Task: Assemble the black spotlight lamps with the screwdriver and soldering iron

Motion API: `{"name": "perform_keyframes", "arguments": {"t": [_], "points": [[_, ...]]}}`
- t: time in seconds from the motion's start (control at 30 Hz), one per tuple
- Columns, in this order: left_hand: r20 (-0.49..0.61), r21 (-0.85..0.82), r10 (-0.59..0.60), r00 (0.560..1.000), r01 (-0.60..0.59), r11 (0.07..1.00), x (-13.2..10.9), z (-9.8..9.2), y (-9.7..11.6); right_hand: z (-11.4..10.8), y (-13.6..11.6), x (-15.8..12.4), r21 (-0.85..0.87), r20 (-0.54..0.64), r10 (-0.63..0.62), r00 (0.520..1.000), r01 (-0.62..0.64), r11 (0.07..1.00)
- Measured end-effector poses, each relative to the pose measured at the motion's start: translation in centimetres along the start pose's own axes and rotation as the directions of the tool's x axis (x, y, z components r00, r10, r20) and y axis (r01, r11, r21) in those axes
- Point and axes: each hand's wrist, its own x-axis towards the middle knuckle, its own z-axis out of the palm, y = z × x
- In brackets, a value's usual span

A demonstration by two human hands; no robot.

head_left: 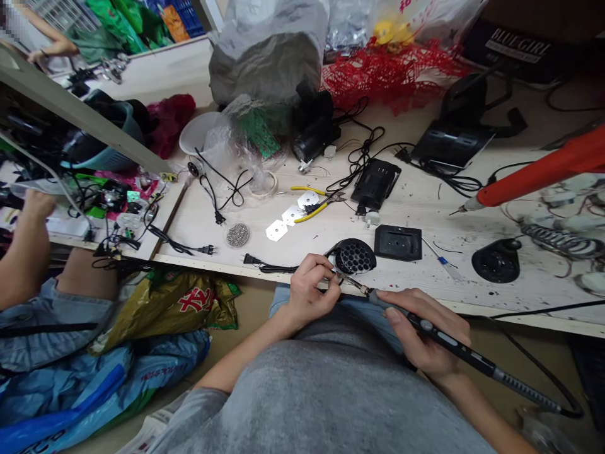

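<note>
Soldering at the tabletop (416, 202) edge.
The right hand (425, 334) grip is clenching a soldering iron (472, 357), tip pointing at the left hand (309, 291), whose grip is pinching a black cord (274, 269) just beside a round black grille (355, 257).

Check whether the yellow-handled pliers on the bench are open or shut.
Open: the yellow-handled pliers lie flat on the bench, their two handles spread well apart; the jaw tips are too small to judge.
</note>
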Motion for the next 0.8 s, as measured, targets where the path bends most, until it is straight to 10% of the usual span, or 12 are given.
{"name": "perform_keyframes", "arguments": {"t": [0.8], "points": [[-0.013,0.034,0.014,1.000,-0.013,0.999,0.1,0.1,-0.1,-2.9,-0.8,-1.2,-0.060,-0.166,0.045,0.985,-0.056,0.997]]}}
